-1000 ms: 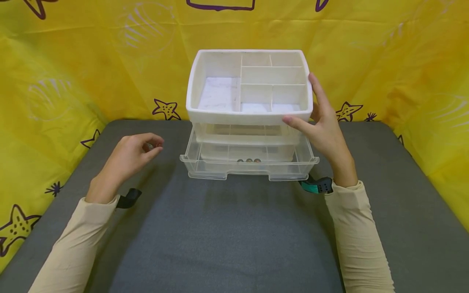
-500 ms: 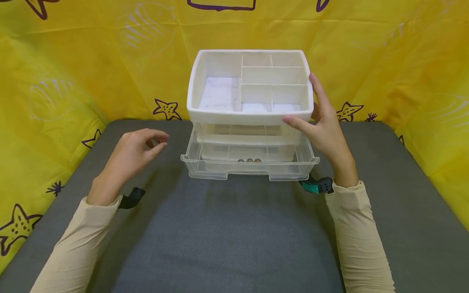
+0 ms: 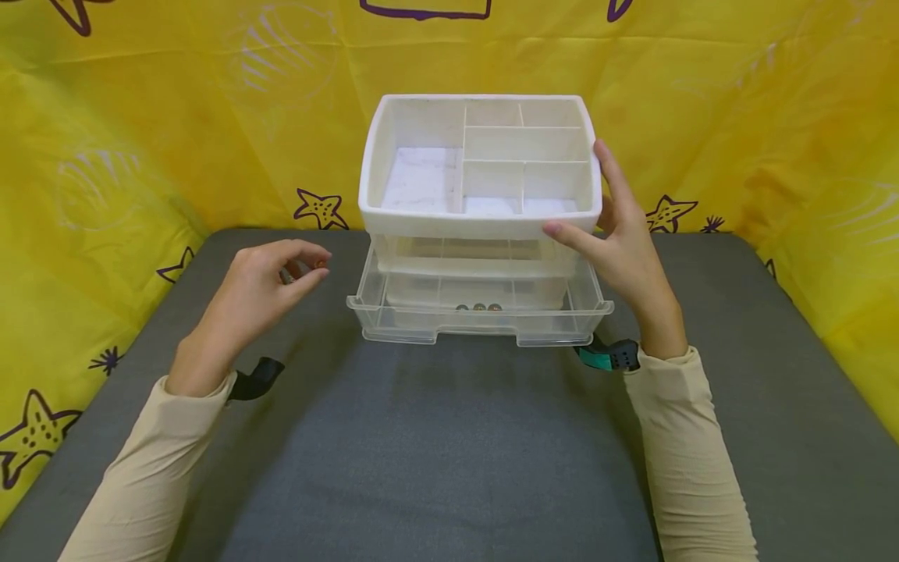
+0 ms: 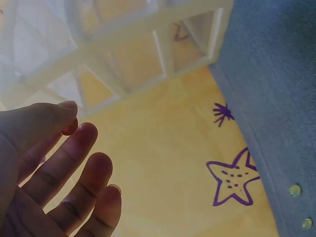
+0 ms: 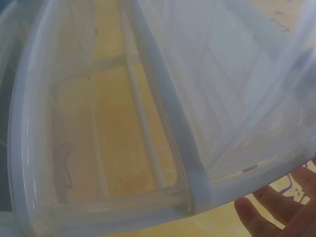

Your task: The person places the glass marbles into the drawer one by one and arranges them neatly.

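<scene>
In the head view my left hand (image 3: pixel 256 285) hovers left of a white desktop drawer organizer (image 3: pixel 481 226). Its thumb and index finger pinch a small reddish marble (image 4: pixel 70 129); the other fingers curl loosely. My right hand (image 3: pixel 625 246) holds the organizer at its right front corner, thumb on the front rim and fingers along the side. Below, a clear drawer (image 3: pixel 400 324) stands pulled out, with three marbles (image 3: pixel 479 307) near its front wall. In the right wrist view, fingertips (image 5: pixel 249 215) show by the translucent frame.
Two yellow-green marbles (image 4: pixel 295 190) lie on the grey table (image 4: pixel 276 89) in the left wrist view; the head view does not show them. Divided compartments (image 3: pixel 527 144) form the organizer's top. A yellow patterned cloth (image 3: pixel 175 101) hangs behind and beside the table.
My left hand has shifted right and slightly away from me, toward the organizer, and the reddish marble at its fingertips has come into sight. The right hand and the drawer have stayed put.
</scene>
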Tool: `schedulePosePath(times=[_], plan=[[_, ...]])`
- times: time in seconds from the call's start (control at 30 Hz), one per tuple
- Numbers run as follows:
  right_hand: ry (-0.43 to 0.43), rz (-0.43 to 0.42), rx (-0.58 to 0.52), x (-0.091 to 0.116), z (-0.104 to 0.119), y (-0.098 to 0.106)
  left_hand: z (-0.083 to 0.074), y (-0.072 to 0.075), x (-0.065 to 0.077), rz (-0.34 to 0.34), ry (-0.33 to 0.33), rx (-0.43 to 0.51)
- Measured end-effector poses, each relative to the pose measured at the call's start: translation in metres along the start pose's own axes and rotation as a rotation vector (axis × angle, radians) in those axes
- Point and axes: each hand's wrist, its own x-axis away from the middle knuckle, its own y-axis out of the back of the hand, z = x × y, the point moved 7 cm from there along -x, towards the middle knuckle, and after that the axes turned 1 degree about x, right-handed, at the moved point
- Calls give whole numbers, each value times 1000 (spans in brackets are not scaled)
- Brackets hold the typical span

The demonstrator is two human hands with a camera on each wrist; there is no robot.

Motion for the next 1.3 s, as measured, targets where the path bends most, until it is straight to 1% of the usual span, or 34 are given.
schedulePosePath(times=[0.17,0.43,0.73,0.9,1.0,1.1,1.3], plan=[[-3,-1,4,0,0,0,-9,3,-2,-14,-21,20],[-8,0,5,0,0,0,-24,7,-4,-45,-84,78],[0,-2,8,0,0,0,-39,13,-6,-88,-121,89],[8,-3,5,-1,0,0,-51,17,-6,-122,-151,82],[14,-3,6,-1,0,0,-57,18,-6,-136,-158,77],[19,-3,12,-1,0,0,-63,19,-6,-141,-165,81],[19,-2,8,-1,0,0,-74,19,-5,-138,-199,111]])
